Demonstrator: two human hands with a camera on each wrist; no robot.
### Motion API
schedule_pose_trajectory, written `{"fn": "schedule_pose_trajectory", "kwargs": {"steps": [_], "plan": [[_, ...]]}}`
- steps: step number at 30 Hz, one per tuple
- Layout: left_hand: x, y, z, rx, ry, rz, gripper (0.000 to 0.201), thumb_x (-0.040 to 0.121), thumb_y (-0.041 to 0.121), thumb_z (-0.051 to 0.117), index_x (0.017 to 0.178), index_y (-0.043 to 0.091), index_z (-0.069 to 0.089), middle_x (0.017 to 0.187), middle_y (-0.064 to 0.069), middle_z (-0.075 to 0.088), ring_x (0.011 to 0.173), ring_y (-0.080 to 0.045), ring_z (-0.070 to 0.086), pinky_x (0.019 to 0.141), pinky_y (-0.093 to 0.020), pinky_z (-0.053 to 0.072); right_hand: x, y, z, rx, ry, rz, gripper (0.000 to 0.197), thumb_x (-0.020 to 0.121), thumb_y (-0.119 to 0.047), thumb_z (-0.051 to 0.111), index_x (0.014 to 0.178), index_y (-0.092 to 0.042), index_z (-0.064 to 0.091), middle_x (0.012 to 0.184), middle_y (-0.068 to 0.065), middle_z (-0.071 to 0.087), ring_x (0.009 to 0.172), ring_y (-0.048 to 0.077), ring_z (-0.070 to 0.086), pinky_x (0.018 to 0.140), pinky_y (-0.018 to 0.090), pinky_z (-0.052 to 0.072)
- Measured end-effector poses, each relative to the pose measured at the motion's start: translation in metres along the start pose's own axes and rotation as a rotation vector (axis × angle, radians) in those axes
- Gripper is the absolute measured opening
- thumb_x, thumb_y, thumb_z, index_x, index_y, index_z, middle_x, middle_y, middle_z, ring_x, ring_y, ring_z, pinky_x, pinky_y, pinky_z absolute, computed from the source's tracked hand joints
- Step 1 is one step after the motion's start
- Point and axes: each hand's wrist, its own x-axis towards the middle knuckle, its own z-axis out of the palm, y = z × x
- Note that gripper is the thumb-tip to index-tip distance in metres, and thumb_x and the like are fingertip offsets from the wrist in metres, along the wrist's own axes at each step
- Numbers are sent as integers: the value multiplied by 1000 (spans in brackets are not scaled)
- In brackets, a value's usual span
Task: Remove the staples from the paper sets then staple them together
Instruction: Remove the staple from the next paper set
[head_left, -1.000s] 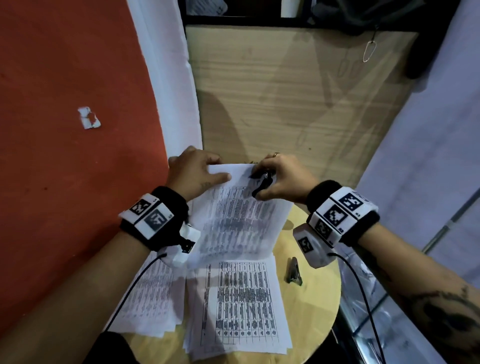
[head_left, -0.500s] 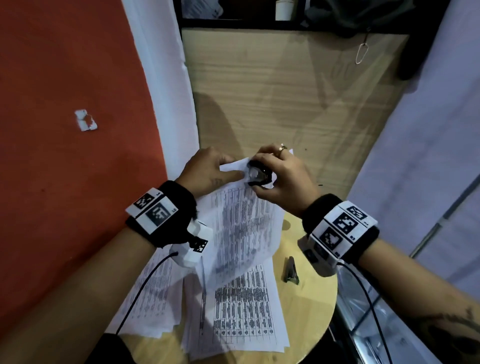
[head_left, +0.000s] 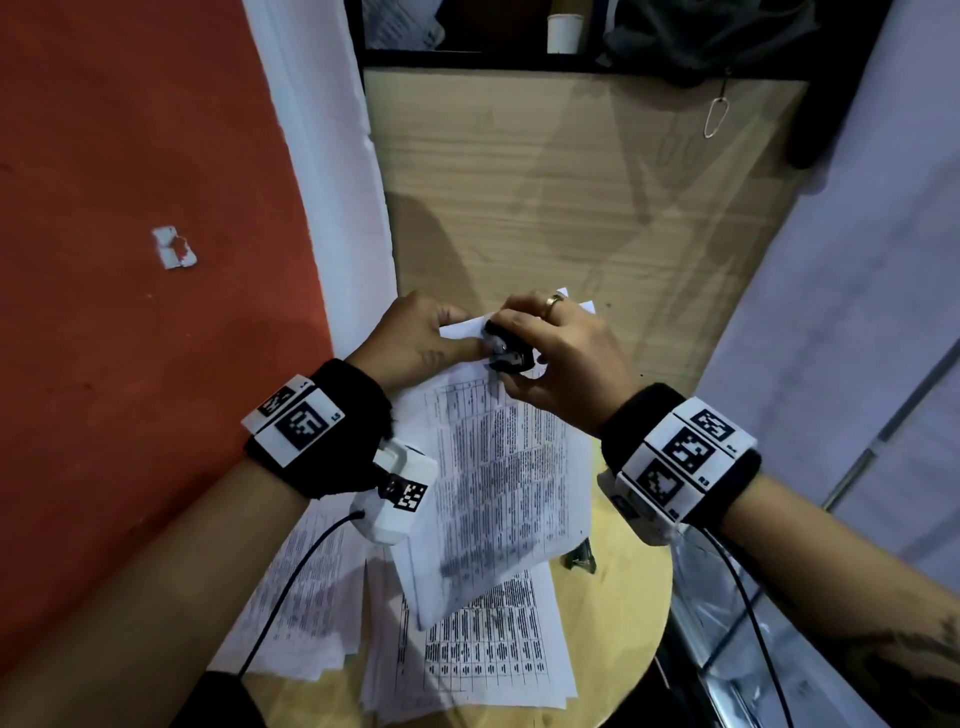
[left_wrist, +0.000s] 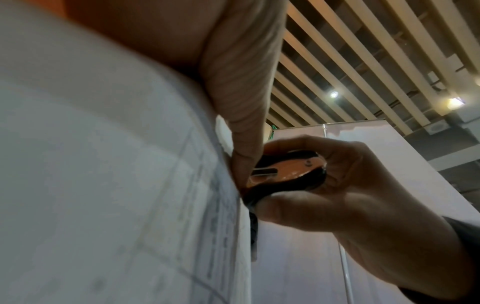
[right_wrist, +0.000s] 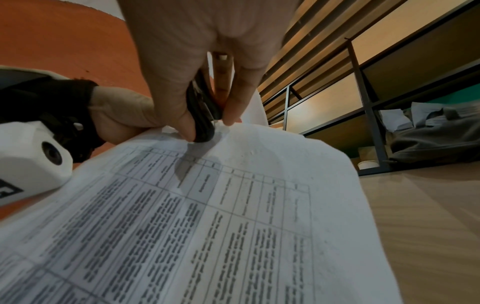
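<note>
We pinch the limp, light paper set at its far corner with the left hand; the right hand grips the stiff staple remover there.

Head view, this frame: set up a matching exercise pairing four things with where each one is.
Things:
1. black staple remover
2. raised paper set
3. printed sheets
4. dark metal tool

Places:
A. lying flat on the round table, under the raised set
B. gripped by the right hand at the paper's top edge
C. on bare wood, right of the papers
D. held up by the left hand at its top

Pairs: 1-B, 2-D, 3-A, 4-C
</note>
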Motion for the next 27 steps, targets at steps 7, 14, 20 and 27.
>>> {"fn": "schedule_pose_trajectory", "kwargs": {"steps": [7,14,20,27], "plan": [[-4,3,-1,-113,-25,-35,37,76,25,77,85,-10,68,72,-10,52,71,-15,44,67,-30,30,0,-2,3,-36,17,-36,40,68,-29,48,89,-1,69,92,15,68,74,31,66,56,30,54],[-10,8,-1,-241,-120,-54,7,83,13,68,82,6,72,71,2,69,68,-7,60,65,-21,46,0,-1,3,-70,40,-64,34,70,-28,50,84,-3,69,87,12,68,69,29,64,56,23,46],[-11,9,-1,-301,-151,-42,6,84,10,64,84,9,70,72,4,71,68,-4,64,66,-15,49,2,0,6,-47,39,-67,32,69,-25,49,79,-2,67,83,13,67,69,30,64,52,28,52],[-10,9,-2,-323,-130,-61,18,83,13,66,95,0,70,83,-8,71,75,-13,65,70,-22,51,5,2,7,-26,20,-37,31,69,-27,50,77,-3,67,82,12,67,69,30,65,53,29,52]]}}
